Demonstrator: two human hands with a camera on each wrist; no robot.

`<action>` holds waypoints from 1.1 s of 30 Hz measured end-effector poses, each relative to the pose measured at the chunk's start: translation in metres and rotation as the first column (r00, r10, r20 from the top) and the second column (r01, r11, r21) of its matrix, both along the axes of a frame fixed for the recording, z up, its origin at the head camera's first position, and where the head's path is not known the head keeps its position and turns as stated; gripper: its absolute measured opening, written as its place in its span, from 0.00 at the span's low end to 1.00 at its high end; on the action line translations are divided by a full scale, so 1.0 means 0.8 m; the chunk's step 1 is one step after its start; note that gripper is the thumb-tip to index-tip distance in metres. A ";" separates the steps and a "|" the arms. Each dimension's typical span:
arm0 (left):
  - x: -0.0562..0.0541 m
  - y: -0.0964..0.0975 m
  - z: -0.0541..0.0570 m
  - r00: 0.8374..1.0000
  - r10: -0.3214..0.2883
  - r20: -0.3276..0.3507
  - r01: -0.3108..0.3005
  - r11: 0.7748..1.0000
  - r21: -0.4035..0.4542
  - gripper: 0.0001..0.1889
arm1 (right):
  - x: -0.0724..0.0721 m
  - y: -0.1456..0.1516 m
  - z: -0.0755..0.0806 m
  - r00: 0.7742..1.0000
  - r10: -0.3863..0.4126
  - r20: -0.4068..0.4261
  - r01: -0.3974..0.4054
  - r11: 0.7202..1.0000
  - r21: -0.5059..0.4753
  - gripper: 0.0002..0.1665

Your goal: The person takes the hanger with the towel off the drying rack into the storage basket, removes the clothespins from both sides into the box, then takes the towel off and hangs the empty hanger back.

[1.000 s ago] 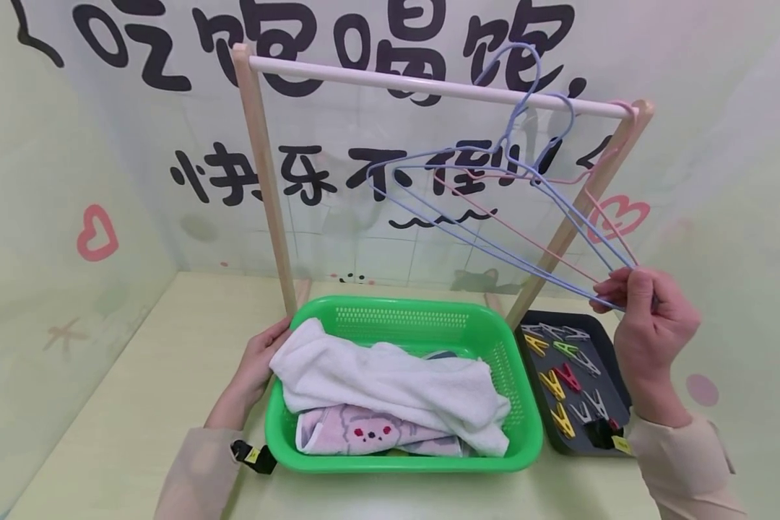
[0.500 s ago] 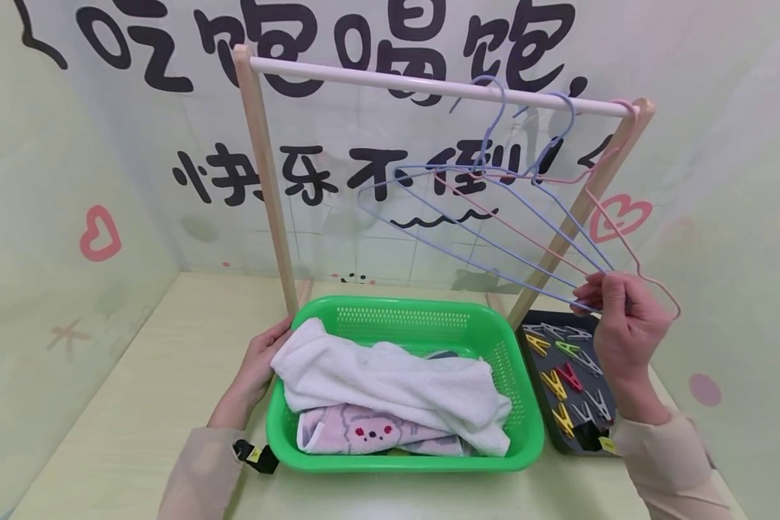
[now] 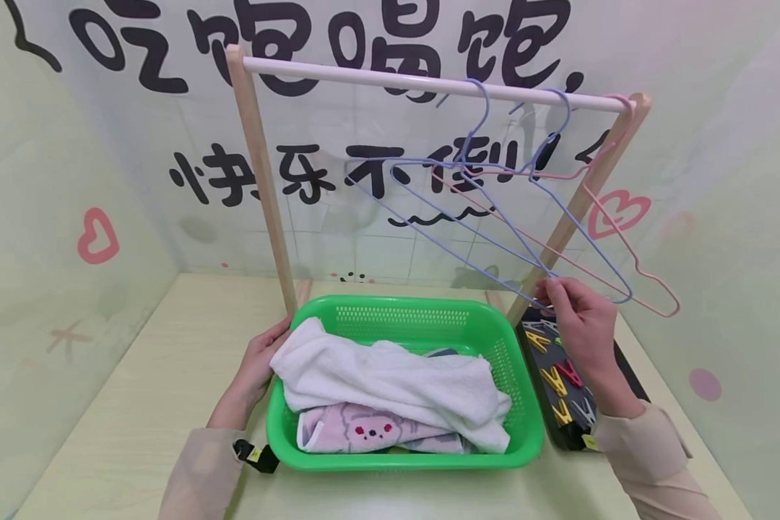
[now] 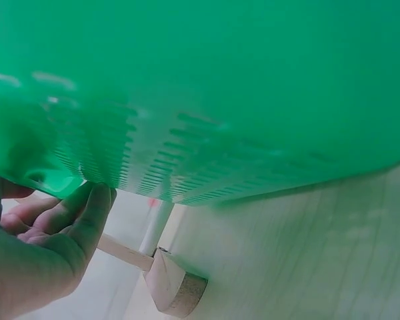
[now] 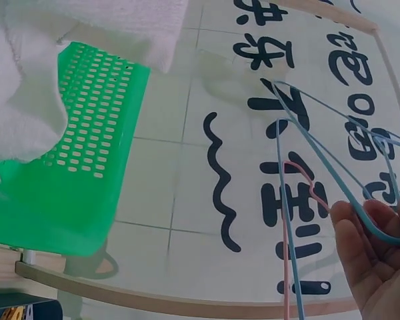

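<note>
My right hand (image 3: 581, 325) pinches the lower right corner of a blue wire hanger (image 3: 486, 112), whose hook sits over the white bar (image 3: 364, 75) of a rack. A second blue hanger (image 3: 568, 112) and a pink hanger (image 3: 656, 278) hang to its right. In the right wrist view, the fingers (image 5: 353, 250) close round the bend of the wire. My left hand (image 3: 256, 365) holds the back left of a green basket (image 3: 403, 462), fingers curled at its rim in the left wrist view. A white towel (image 3: 390, 375) lies in the basket over a pink patterned cloth (image 3: 344, 426).
Wooden posts (image 3: 260, 159) carry the bar, with the rack behind the basket. To the basket's right, a dark tray (image 3: 630, 375) holds several clothespins (image 3: 552, 379), partly covered by my right arm. Printed curtain walls (image 3: 130, 253) enclose the table (image 3: 149, 375).
My right hand has moved left and brought the blue hanger from above the bar down onto it, left of the second one. The left hand and basket have stayed put.
</note>
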State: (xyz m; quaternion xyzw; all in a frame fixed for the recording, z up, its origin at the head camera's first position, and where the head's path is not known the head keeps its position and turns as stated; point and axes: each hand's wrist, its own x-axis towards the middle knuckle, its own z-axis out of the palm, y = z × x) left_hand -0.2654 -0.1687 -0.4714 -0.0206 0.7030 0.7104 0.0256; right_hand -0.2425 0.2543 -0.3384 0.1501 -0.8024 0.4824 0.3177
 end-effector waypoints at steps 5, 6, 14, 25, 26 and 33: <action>0.000 -0.001 -0.001 1.000 0.005 -0.007 -0.005 1.000 0.004 0.24 | -0.002 -0.004 -0.001 0.999 0.024 0.029 -0.024 1.000 0.008 0.11; 0.001 -0.001 -0.001 1.000 0.005 -0.009 -0.005 1.000 0.007 0.24 | -0.003 -0.004 -0.001 0.999 0.027 0.034 -0.028 1.000 0.010 0.11; 0.002 -0.001 -0.002 1.000 0.002 -0.019 -0.002 1.000 0.019 0.24 | -0.006 -0.005 -0.003 0.996 0.019 0.085 -0.021 1.000 0.019 0.11; 0.003 0.000 -0.001 0.999 0.039 0.016 -0.039 0.999 -0.004 0.24 | -0.008 -0.007 -0.002 0.998 -0.031 0.050 0.029 0.999 0.046 0.12; 0.004 0.000 0.001 0.998 0.048 0.029 -0.047 0.999 -0.018 0.24 | -0.008 -0.007 -0.003 0.999 -0.045 0.023 0.043 0.997 0.057 0.12; 0.026 -0.008 0.039 0.993 0.103 0.060 -0.090 0.978 -0.187 0.24 | -0.008 -0.011 -0.004 0.952 -0.116 -0.283 0.144 0.986 0.081 0.21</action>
